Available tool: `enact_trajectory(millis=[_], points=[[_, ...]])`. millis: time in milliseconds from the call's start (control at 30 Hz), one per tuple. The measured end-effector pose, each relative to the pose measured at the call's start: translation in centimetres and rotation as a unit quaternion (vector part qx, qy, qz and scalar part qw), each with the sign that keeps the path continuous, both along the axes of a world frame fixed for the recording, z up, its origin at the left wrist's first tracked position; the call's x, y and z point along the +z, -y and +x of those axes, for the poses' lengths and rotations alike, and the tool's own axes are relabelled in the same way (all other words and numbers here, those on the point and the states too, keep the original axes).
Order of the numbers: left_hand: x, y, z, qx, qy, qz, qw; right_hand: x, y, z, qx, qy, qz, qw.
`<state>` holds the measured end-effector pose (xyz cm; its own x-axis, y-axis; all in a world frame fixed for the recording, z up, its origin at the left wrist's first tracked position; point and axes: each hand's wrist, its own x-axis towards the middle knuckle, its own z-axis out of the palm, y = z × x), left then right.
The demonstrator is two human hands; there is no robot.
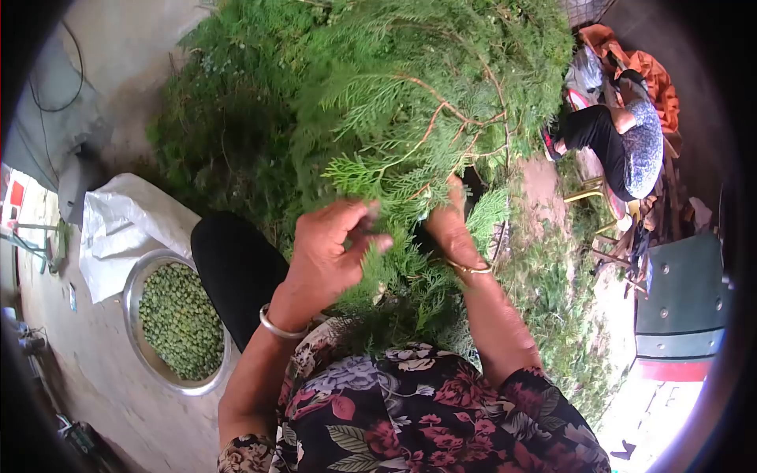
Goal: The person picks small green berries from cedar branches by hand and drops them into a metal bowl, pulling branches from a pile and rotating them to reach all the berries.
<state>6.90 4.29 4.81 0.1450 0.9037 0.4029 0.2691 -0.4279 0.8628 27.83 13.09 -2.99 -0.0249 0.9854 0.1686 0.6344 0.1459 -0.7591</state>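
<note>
My right hand (448,225), with a gold-coloured bangle at the wrist, is closed around a leafy conifer branch (441,106). The branch has flat green sprays and reddish-brown twigs, spreading up and left from the grip. My left hand (325,244), wearing a silver bangle, is left of the sprays. Its fingers are half curled with the thumb apart; the fingertips are slightly blurred, and nothing shows clearly between them. Loose green sprays (406,303) lie on my lap below both hands. Beyond my hands rises a large heap of cut branches (260,102).
A metal basin (131,315) of small green cones or berries stands on the floor by my knee, next to a white sack (134,217). At the right another person (643,142) sits near an orange cloth (658,83). A green panel (682,284) stands lower right.
</note>
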Motion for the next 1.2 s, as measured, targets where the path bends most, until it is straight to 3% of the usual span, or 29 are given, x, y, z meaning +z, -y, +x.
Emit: enact_trajectory(millis=[33,100,133,167,233,267,333,367,400,433,467,500,533,600,633,667,733,767,833,867,900,967,1033,1100,1133,1167,1200], points=[[1.2,0.3,-0.1,-0.001,-0.003,0.005,1.000,1.5,0.6,-0.5,0.008,0.148,-0.044,0.988],[3.5,1.5,0.2,-0.054,-0.093,0.163,0.981,-2.4,1.0,0.3,0.029,0.208,0.108,0.972],[5.1,2.1,1.1,-0.019,-0.119,0.201,0.972,-0.9,1.7,-0.5,0.033,0.123,0.042,0.991],[6.3,2.5,2.5,0.017,-0.143,0.239,0.960,-0.6,3.1,-1.0,0.015,0.206,0.160,0.965],[6.3,1.4,4.0,-0.004,-0.150,0.262,0.953,2.6,5.2,-1.5,0.055,-0.026,-0.060,0.996],[6.3,0.1,4.4,-0.001,-0.228,0.273,0.935,1.6,5.1,-1.4,0.055,-0.028,-0.052,0.997],[5.4,-2.8,4.8,-0.002,-0.330,0.258,0.908,-3.6,3.4,-0.8,0.139,-0.175,0.122,0.967],[4.4,-4.7,4.6,-0.001,-0.363,0.280,0.889,-6.5,2.2,-0.3,0.076,-0.020,0.150,0.986],[3.8,-6.6,4.2,0.004,-0.364,0.264,0.893,-2.3,2.5,-1.1,0.057,0.167,0.055,0.983],[3.4,-8.3,3.6,0.010,-0.366,0.245,0.898,2.1,3.0,-2.1,0.038,0.345,-0.044,0.937],[3.0,-10.1,2.9,0.004,-0.358,0.261,0.897,1.9,3.2,-1.7,0.032,0.275,0.043,0.960],[2.9,-11.7,2.1,-0.002,-0.349,0.274,0.896,2.2,3.1,-1.2,0.034,0.270,0.040,0.961],[3.1,-13.0,1.5,-0.001,-0.370,0.259,0.892,3.0,3.2,-0.6,0.055,0.190,0.043,0.979],[2.9,-14.8,0.6,-0.063,-0.327,0.123,0.935,5.5,3.7,0.5,0.078,0.005,0.026,0.997],[2.7,-15.1,0.4,-0.084,-0.309,0.044,0.946,7.6,3.7,1.1,0.092,0.003,-0.029,0.995],[2.4,-15.3,0.3,-0.085,-0.310,0.043,0.946,7.7,3.6,2.0,0.117,-0.012,-0.026,0.993],[1.9,-16.0,0.2,-0.193,-0.305,-0.146,0.921,10.5,4.3,2.3,0.110,-0.031,-0.051,0.992],[1.8,-16.1,-0.1,-0.193,-0.306,-0.144,0.921,10.4,4.4,2.6,0.109,-0.031,-0.049,0.992],[1.5,-16.0,-0.9,-0.266,-0.190,-0.179,0.928,10.2,5.3,3.7,0.142,-0.130,-0.026,0.981],[0.5,-16.2,-1.5,-0.275,-0.163,-0.130,0.939,7.8,5.4,5.2,0.172,-0.237,-0.054,0.955],[0.8,-15.8,-1.8,-0.275,-0.164,-0.129,0.938,7.5,5.5,5.3,0.171,-0.238,-0.052,0.955],[1.5,-15.1,-2.4,-0.239,-0.038,-0.176,0.954,7.2,5.4,5.2,0.172,-0.359,-0.072,0.914],[3.4,-13.9,-2.6,-0.208,0.009,-0.184,0.961,7.6,5.0,4.6,0.173,-0.355,-0.067,0.916],[4.0,-13.7,-3.4,-0.118,0.202,-0.145,0.961,9.1,4.7,3.7,0.105,-0.266,-0.124,0.950],[4.4,-13.6,-4.3,-0.098,0.168,-0.115,0.974,7.1,5.0,3.9,0.049,-0.453,-0.139,0.879],[5.0,-13.3,-5.2,-0.066,0.126,-0.116,0.983,6.1,4.6,4.6,0.051,-0.453,-0.139,0.879],[5.6,-12.9,-6.0,-0.033,0.086,-0.086,0.992,6.3,4.1,4.8,0.086,-0.312,-0.117,0.939]])
